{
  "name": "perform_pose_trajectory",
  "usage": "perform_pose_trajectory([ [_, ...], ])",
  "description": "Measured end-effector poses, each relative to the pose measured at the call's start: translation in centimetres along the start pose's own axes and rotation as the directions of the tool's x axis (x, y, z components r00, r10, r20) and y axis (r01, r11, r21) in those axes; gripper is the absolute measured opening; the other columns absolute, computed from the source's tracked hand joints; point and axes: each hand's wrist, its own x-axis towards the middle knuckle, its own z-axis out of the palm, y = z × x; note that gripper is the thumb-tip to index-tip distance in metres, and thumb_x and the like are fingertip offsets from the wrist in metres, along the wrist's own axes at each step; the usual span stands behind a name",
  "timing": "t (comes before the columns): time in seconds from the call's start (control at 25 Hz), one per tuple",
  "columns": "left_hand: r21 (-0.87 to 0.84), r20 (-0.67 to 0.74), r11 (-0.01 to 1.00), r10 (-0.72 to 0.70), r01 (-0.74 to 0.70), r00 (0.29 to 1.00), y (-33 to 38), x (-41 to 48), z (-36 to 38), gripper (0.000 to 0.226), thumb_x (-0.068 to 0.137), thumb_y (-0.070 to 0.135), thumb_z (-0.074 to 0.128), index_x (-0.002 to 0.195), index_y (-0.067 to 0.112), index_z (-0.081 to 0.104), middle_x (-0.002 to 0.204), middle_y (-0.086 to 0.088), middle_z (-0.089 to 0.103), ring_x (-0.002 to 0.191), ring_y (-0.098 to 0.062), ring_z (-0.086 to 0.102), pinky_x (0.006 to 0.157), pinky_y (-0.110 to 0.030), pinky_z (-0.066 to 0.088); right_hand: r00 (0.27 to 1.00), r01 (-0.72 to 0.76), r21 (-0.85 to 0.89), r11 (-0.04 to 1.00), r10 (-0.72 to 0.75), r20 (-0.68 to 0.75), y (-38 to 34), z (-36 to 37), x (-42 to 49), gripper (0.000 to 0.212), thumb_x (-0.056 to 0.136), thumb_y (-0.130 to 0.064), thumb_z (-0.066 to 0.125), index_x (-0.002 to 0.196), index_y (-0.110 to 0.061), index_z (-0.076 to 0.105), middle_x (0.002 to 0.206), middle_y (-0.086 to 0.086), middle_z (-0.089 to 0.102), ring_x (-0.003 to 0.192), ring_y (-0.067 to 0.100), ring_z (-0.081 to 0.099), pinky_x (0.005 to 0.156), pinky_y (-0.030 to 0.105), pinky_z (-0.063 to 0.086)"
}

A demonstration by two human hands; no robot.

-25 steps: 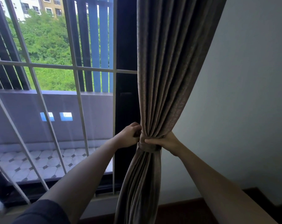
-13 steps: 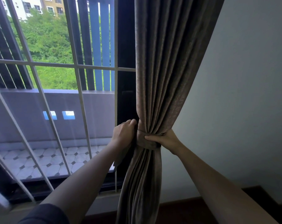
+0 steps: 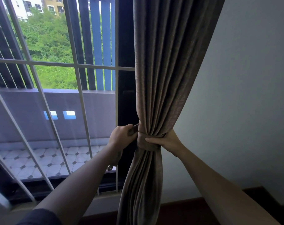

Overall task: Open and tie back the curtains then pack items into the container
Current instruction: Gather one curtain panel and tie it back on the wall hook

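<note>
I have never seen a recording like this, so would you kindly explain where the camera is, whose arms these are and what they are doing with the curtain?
There is no machine here: these are a person's two bare arms, filmed by a wide-angle camera worn on the head, looking forward and down. The left hand grips the loose end of a tie-back band, which is wrapped round the gathered brown curtain. The right hand holds the bunched curtain at the band, thumb pressed on it. On the picture's left is a grilled window; on its right is a plain wall. No container shows.
</note>
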Motion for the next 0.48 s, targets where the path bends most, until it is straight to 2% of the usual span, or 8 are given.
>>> perform_pose_trajectory([
  [0.12, 0.001, 0.077, 0.999, 0.051, -0.051, 0.996, -1.9, -0.6, -0.6, 0.024, 0.082, 0.017, 0.068, 0.069, 0.01, 0.049, 0.059, 0.006, 0.045, 0.053, -0.013, 0.041, 0.052, -0.027, 0.033, 1.0, -0.002, -0.003, 1.0, 0.002, -0.014, 0.2, 0.1, 0.0, 0.058, 0.063, -0.008, 0.086, 0.116, -0.014, 0.064, 0.114, 0.0, 0.068, 0.106, 0.009, 0.063, 0.092, 0.03, 0.051],
  [0.24, 0.027, 0.107, 0.993, 0.115, -0.118, 0.988, -4.1, -1.6, -1.5, 0.012, 0.08, -0.003, 0.064, 0.072, 0.001, 0.055, 0.066, 0.003, 0.048, 0.057, -0.016, 0.045, 0.056, -0.028, 0.036, 1.0, 0.0, -0.042, 0.999, -0.001, -0.012, 0.1, 0.4, -0.2, 0.062, 0.06, -0.016, 0.087, 0.117, -0.015, 0.062, 0.114, -0.001, 0.068, 0.108, 0.009, 0.063, 0.095, 0.035, 0.051],
  [0.36, 0.036, 0.161, 0.992, 0.116, -0.124, 0.98, -3.7, -2.5, -1.7, 0.01, 0.086, 0.002, 0.061, 0.084, 0.005, 0.051, 0.07, 0.004, 0.053, 0.057, -0.007, 0.048, 0.051, -0.016, 0.039, 0.997, 0.032, -0.051, 0.998, -0.036, -0.068, -0.5, 1.6, -0.7, 0.071, 0.058, -0.021, 0.089, 0.121, -0.012, 0.057, 0.115, -0.001, 0.066, 0.108, 0.009, 0.062, 0.097, 0.036, 0.051],
  [0.48, 0.097, 0.212, 0.986, 0.115, -0.138, 0.97, -3.3, -2.8, -2.4, 0.01, 0.09, 0.015, 0.061, 0.091, 0.006, 0.06, 0.072, 0.004, 0.058, 0.059, -0.01, 0.053, 0.056, -0.015, 0.038, 0.955, 0.047, -0.059, 0.997, -0.062, -0.289, -2.5, 3.4, -1.2, 0.09, 0.054, -0.025, 0.091, 0.128, -0.014, 0.04, 0.12, -0.011, 0.052, 0.11, 0.002, 0.052, 0.097, 0.018, 0.043],
])
